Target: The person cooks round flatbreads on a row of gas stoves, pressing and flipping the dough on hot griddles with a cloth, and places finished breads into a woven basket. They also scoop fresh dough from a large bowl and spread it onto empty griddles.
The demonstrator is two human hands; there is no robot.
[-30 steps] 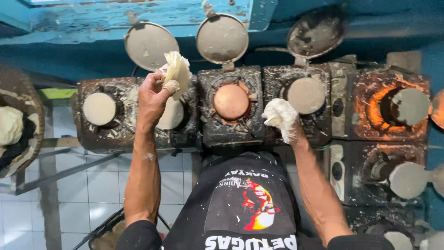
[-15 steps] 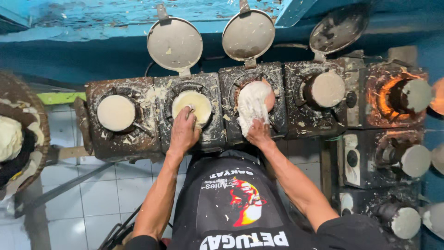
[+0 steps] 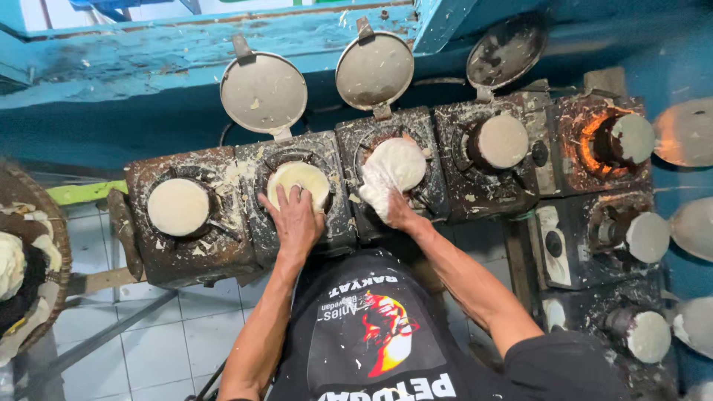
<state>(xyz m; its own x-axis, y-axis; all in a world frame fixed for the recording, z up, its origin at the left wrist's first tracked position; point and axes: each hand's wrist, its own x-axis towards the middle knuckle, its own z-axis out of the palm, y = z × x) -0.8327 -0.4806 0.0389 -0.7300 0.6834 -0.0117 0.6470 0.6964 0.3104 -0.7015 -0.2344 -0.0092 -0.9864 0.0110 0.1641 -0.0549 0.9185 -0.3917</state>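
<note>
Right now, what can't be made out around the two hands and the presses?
Head view only:
- Right hand: palm and fingers hidden under the white dough; grip unclear.
- Press plate beneath left hand: partly covered by it and the dough disc.
- Basket: cut off by left edge.
- Lower right presses: cut off by frame edge.

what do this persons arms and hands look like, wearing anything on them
Both arms are bare from the short sleeves down, with no gloves, watch or rings to be seen. The left hand is uncovered, with a few pale specks on the forearm. The right hand is partly hidden by a white cloth. The black T-shirt has a red, white and yellow print on the chest.
</note>
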